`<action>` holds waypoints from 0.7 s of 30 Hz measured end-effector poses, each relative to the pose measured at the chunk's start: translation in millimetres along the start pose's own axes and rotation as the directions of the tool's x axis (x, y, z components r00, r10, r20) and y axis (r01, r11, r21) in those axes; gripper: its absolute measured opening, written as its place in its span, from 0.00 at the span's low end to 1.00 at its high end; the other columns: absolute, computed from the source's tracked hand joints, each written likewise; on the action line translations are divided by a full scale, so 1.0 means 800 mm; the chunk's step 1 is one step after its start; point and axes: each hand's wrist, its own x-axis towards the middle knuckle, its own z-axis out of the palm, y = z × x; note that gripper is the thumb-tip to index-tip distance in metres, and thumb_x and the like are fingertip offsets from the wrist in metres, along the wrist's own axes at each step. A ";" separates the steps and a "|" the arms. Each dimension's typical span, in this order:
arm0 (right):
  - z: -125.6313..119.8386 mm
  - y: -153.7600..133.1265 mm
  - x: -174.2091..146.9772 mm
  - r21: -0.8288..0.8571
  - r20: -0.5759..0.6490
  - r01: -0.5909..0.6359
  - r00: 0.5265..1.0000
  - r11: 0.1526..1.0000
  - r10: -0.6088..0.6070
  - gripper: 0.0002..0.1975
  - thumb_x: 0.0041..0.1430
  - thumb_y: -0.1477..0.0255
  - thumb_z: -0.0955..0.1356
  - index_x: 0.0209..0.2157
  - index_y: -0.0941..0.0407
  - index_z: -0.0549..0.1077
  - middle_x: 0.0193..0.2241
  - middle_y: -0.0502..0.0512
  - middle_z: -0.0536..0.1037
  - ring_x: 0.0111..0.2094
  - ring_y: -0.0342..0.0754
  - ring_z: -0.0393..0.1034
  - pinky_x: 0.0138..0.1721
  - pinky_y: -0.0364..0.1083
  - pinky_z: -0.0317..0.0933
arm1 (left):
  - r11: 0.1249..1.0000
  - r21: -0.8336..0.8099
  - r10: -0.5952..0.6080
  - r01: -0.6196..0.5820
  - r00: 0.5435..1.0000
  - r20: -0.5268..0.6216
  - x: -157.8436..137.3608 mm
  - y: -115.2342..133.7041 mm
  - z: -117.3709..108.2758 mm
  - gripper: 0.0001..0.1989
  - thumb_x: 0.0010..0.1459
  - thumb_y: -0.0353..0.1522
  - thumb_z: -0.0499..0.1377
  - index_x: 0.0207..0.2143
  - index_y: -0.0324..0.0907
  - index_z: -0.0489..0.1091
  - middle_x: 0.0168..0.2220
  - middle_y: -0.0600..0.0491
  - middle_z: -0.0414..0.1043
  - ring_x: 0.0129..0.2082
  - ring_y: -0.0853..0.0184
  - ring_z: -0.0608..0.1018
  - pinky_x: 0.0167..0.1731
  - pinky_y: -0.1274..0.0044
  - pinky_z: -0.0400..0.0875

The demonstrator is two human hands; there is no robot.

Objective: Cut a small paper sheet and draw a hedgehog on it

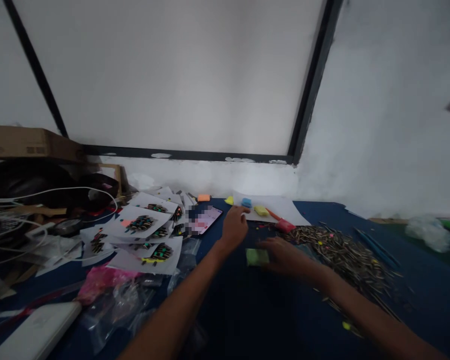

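Observation:
My left hand (235, 225) reaches over the dark blue table, fingers partly bent and apart, with nothing seen in them. Just beyond its fingertips a small blue block (246, 202) lies on a white paper sheet (281, 204). A yellow block (261, 211) sits to the right on that sheet. My right hand (285, 255), blurred, has its fingers and thumb around the right end of a green block (255, 257). Whether this block is lifted off the table is unclear. Beside the right hand, a red-ended tool (284, 225) touches a heap of thin metallic pieces (337, 255).
Left of my hands lie a phone (206, 221), an orange block (204, 198) and paper sheets (129, 232) bearing small clusters of pieces. Clear plastic bags (116, 305) and a white box (33, 332) are nearer. Blue tweezers (377, 247) rest at the right, and a wall stands behind.

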 end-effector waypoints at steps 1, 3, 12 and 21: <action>0.002 -0.005 -0.001 -0.028 0.022 0.002 1.000 1.000 -0.002 0.20 0.47 0.74 0.73 0.45 0.58 0.74 0.43 0.62 0.77 0.45 0.57 0.70 0.47 0.53 0.62 | 0.998 0.045 -0.040 0.039 0.999 0.025 -0.003 -0.013 0.004 0.15 0.56 0.20 0.48 0.40 0.38 0.71 0.41 0.48 0.71 0.42 0.67 0.73 0.47 0.74 0.67; 0.007 -0.015 -0.002 -0.085 0.029 -0.018 0.999 0.996 0.020 0.18 0.49 0.75 0.70 0.44 0.58 0.75 0.41 0.61 0.78 0.43 0.57 0.70 0.45 0.51 0.62 | 0.995 0.075 -0.072 0.068 0.996 0.046 -0.013 -0.032 0.010 0.15 0.56 0.20 0.48 0.39 0.36 0.71 0.40 0.47 0.72 0.42 0.66 0.73 0.46 0.74 0.67; -0.011 0.000 -0.002 -0.162 -0.040 -0.139 0.990 0.977 0.134 0.18 0.57 0.69 0.66 0.48 0.59 0.73 0.41 0.65 0.77 0.43 0.60 0.71 0.42 0.54 0.62 | 0.946 0.300 0.027 -0.123 0.952 0.306 -0.032 -0.064 -0.019 0.14 0.57 0.22 0.49 0.38 0.39 0.73 0.40 0.47 0.72 0.42 0.63 0.73 0.45 0.72 0.66; 0.019 -0.090 -0.008 -0.005 0.060 0.316 0.947 0.949 -0.315 0.12 0.58 0.79 0.62 0.38 0.56 0.76 0.39 0.57 0.77 0.42 0.47 0.69 0.46 0.46 0.59 | 0.981 0.191 0.009 -0.046 0.982 0.187 0.026 -0.029 -0.020 0.15 0.57 0.22 0.48 0.39 0.39 0.73 0.41 0.49 0.75 0.42 0.67 0.75 0.46 0.76 0.67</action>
